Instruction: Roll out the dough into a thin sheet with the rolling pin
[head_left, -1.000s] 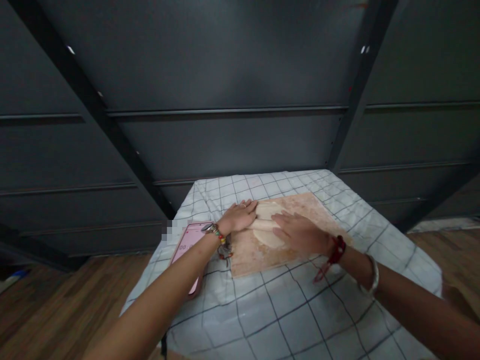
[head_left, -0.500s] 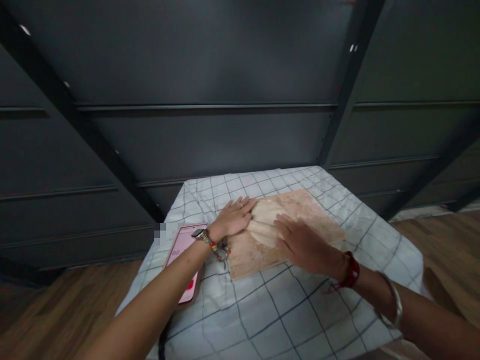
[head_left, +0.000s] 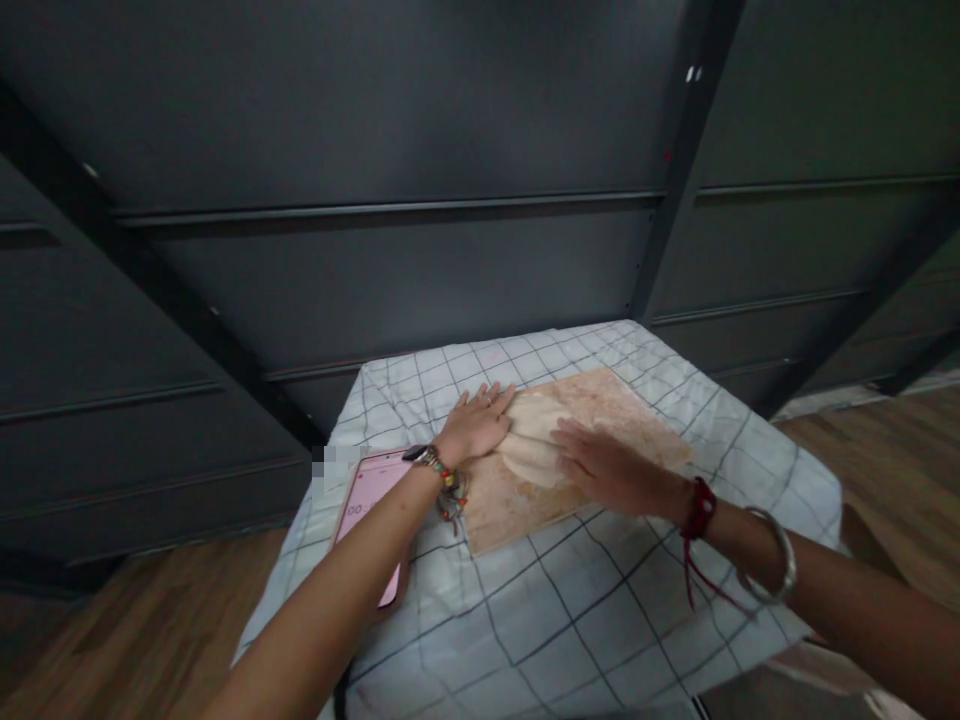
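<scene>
A pale sheet (head_left: 534,440), creased into soft folds, lies on the left half of a mottled tan board (head_left: 630,415). Whether it is dough or fabric I cannot tell. Both of the person's hands rest on it.

The left hand (head_left: 476,428) lies palm down at the sheet's left edge. Its fingers (head_left: 489,398) are released, stretched flat and close together, pointing away from the person and grasping nothing. The right hand (head_left: 611,470) lies palm down on the sheet's right, nearer part. Its fingers (head_left: 574,437) are likewise released and flat, pointing left toward the other hand. The 2 hands are near each other but apart, with folds of the sheet showing between them.

The board sits at an angle on a bench (head_left: 420,382) covered by a white cloth (head_left: 570,620) checked in dark lines, which hangs over the edges. A pink phone (head_left: 365,497) lies face up on the cloth just left of the board, partly under the left forearm, its screen lit.

The left wrist bears coloured beads (head_left: 444,478). The right wrist bears a red thread (head_left: 699,508) with loose ends and, further up the arm, a silver bangle (head_left: 772,570). Behind the bench stands a dark panelled wall (head_left: 390,150) crossed by slanting beams. Wood floor (head_left: 112,620) shows on either side.
</scene>
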